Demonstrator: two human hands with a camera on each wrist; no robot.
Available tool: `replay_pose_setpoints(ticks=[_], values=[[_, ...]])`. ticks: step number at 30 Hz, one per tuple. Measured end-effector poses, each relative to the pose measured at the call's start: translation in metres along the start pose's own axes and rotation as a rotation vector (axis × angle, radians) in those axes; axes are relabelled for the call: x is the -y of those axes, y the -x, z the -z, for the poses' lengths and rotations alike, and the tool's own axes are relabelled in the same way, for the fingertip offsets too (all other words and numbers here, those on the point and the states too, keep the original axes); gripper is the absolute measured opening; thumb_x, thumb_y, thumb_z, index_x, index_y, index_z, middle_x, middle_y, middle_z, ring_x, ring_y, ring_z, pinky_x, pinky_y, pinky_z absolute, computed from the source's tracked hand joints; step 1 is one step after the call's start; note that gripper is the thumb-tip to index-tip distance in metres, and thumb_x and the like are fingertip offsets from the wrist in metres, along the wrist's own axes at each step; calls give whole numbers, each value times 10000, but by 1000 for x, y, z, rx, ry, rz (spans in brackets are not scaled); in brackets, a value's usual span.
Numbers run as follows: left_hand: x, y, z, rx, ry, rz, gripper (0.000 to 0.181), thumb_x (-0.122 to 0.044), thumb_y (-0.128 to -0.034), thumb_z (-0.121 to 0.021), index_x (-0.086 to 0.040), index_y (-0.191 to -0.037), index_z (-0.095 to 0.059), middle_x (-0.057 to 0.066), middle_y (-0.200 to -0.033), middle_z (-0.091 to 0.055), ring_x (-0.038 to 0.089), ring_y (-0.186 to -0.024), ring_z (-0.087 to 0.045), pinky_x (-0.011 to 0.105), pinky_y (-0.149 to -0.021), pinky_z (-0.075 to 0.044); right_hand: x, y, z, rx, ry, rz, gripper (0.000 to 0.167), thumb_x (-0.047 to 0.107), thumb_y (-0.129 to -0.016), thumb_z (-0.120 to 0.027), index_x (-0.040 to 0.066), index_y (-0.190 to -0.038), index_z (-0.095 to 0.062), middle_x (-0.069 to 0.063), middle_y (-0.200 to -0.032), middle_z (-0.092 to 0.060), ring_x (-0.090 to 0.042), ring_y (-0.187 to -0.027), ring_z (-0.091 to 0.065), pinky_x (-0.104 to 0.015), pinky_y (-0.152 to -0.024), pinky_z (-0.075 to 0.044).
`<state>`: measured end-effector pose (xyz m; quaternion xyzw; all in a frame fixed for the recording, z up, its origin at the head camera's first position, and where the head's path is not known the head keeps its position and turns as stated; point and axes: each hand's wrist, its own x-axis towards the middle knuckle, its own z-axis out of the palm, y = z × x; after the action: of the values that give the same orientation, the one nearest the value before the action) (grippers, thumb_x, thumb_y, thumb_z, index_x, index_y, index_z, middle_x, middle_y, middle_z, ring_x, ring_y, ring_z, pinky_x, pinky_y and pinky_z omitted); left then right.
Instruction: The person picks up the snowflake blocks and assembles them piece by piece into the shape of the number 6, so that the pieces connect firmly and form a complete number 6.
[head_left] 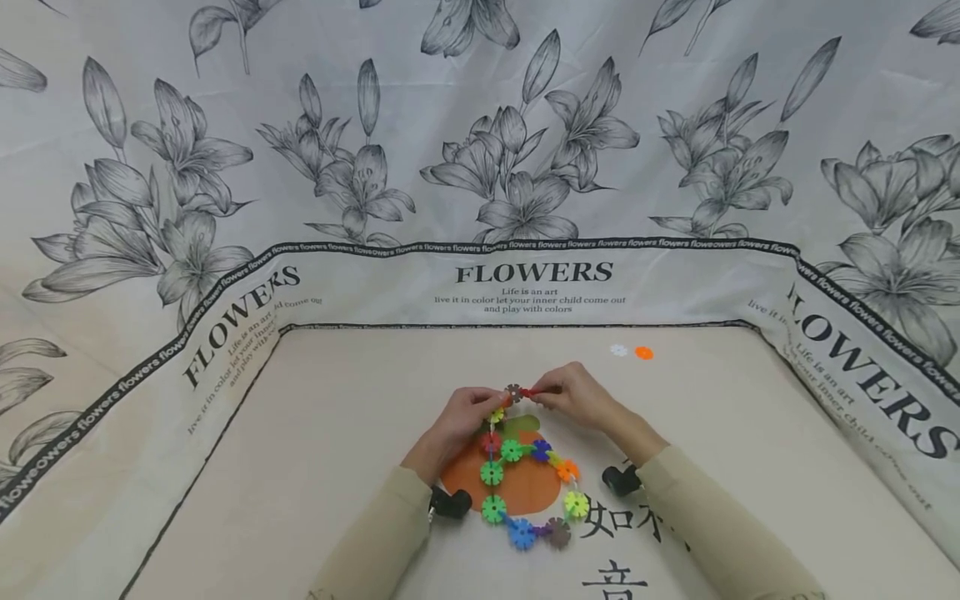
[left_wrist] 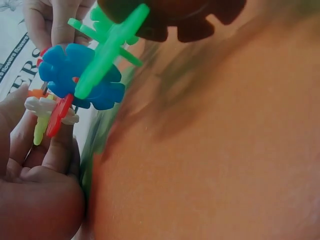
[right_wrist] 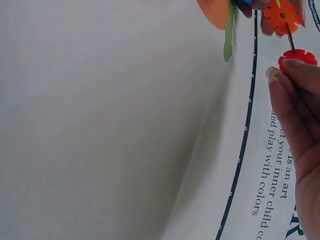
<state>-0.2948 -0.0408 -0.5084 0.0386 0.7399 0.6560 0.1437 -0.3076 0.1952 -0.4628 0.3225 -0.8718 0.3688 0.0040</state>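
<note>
A chain of colourful notched plastic snowflake discs (head_left: 492,508) hangs in a loop below my left hand (head_left: 457,421). That hand pinches the chain near its upper end, close to an orange disc (right_wrist: 281,17) and a brown disc (head_left: 513,392). My right hand (head_left: 577,396) pinches a red disc (right_wrist: 296,55) between thumb and fingertips. The red disc meets the brown disc's edge; how deep the notches sit cannot be told. Up close in the left wrist view, a blue disc (left_wrist: 62,70) and a green disc (left_wrist: 112,50) cross each other.
A white disc (head_left: 618,351) and a loose orange disc (head_left: 644,353) lie at the table's back right. The cloth on the table (head_left: 337,417) bears an orange print and black characters. A flower-printed curtain (head_left: 525,167) rises behind and at both sides.
</note>
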Motion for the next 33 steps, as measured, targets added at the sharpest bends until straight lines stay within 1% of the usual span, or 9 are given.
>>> replay_pose_setpoints(ticks=[6,9,12,15,19,23,26,29,33], values=[[-2,2,5,7,13,9,274,-318,-1012,-663,-79,-1065,-783,81,-1061,-727,185,-928,-623,311,-875,-530,-2,-9,-1,37,-1,68,69,33,-919,-749,6,-959,-798,-62,-886,-773,-68,-699,-645,-252,-648,-551],[-3,1,6,-11,15,12,278,-328,-1010,-664,-85,-1073,-785,84,-1054,-729,190,-926,-628,314,-878,-533,-2,-11,-4,29,3,47,74,53,-927,-747,18,-966,-798,-60,-894,-773,-79,-708,-651,-257,-658,-557],[-1,-1,3,-29,1,7,290,-354,-999,-677,-99,-1083,-789,54,-1050,-734,183,-949,-623,330,-904,-529,-2,-9,-1,30,51,-1,83,99,-926,-760,54,-987,-793,-11,-908,-765,-86,-766,-653,-260,-706,-559],[-1,-1,-2,-25,3,-1,306,-375,-993,-681,-104,-1090,-785,48,-1049,-742,175,-942,-644,342,-924,-533,-9,-5,9,40,113,-63,214,175,-907,-792,48,-1078,-766,11,-933,-737,-122,-826,-639,-287,-737,-546],[-2,1,-5,-12,13,-1,305,-384,-990,-682,-114,-1098,-775,39,-1048,-748,173,-955,-661,353,-940,-535,-38,2,34,-21,169,-213,447,248,-911,-789,-13,-1255,-671,-113,-1047,-691,-226,-895,-606,-355,-750,-516],[-1,1,-4,-9,-6,6,314,-416,-981,-686,-141,-1103,-772,6,-1039,-747,166,-1016,-634,374,-972,-512,-72,9,58,-132,195,-465,531,236,-1001,-662,-31,-1431,-504,-225,-1269,-562,-356,-1080,-559,-490,-885,-500],[0,0,-3,-2,-18,13,329,-443,-977,-682,-155,-1107,-774,-15,-1033,-746,164,-1040,-620,384,-992,-497,-90,13,69,-181,183,-624,578,200,-1030,-578,-58,-1506,-377,-288,-1346,-478,-437,-1202,-506,-581,-996,-448],[1,-1,-2,1,-13,17,336,-445,-977,-679,-153,-1113,-776,-13,-1030,-750,167,-1042,-622,382,-994,-500,-100,14,74,-187,195,-669,609,166,-1013,-562,-115,-1504,-337,-354,-1352,-480,-491,-1240,-498,-604,-1044,-422],[1,-2,-3,-14,-4,4,336,-428,-975,-688,-137,-1118,-775,-1,-1035,-749,173,-1019,-626,362,-958,-519,-105,12,76,-195,216,-675,567,145,-993,-560,-157,-1443,-394,-382,-1334,-509,-515,-1241,-512,-602,-1049,-424]])
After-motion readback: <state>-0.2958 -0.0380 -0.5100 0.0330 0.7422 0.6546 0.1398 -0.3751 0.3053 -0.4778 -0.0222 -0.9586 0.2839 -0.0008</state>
